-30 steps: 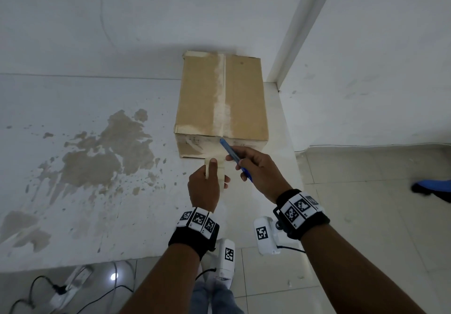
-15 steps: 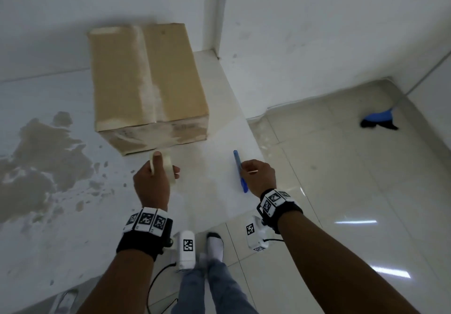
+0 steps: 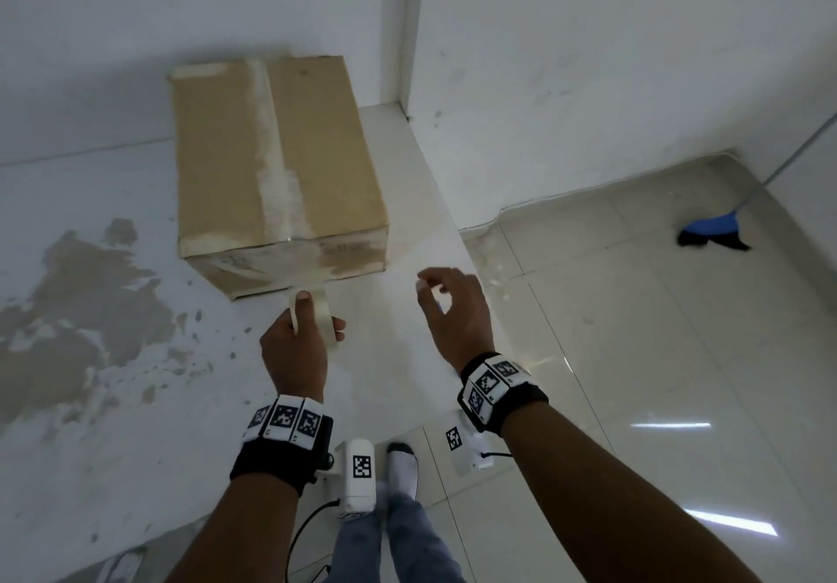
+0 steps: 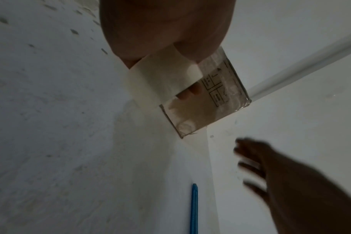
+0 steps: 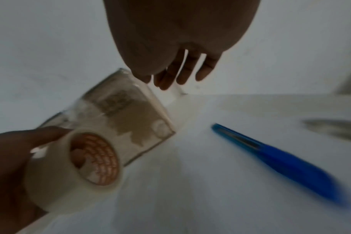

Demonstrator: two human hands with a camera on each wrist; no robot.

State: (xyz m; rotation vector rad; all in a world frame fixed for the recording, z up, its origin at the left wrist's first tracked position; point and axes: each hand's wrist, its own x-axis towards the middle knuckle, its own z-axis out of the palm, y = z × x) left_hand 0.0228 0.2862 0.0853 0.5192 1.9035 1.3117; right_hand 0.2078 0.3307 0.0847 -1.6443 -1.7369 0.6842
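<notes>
A taped cardboard box (image 3: 281, 166) stands on a white ledge (image 3: 407, 229) against the wall. Just in front of it my left hand (image 3: 296, 342) grips a roll of clear tape (image 3: 317, 317), thumb on the outer face and fingers through the core. The roll (image 5: 86, 158) also shows in the right wrist view, beside the box (image 5: 126, 114). My right hand (image 3: 448, 306) hovers to the right of the roll, fingers loosely spread and holding nothing. A blue pen (image 5: 281, 159) lies on the ledge below that hand; the left wrist view shows the pen (image 4: 194, 209) too.
The ledge ends at my right, dropping to a glossy tiled floor (image 3: 634, 356). A blue broom (image 3: 711, 234) leans by the far right wall. A grey-brown stain (image 3: 81, 292) covers the ledge's left part. A wall corner (image 3: 407, 39) rises behind the box.
My right hand has laid the blue pen down on the ledge, let go and risen above it. My left hand still holds the tape roll. My head has turned rightward.
</notes>
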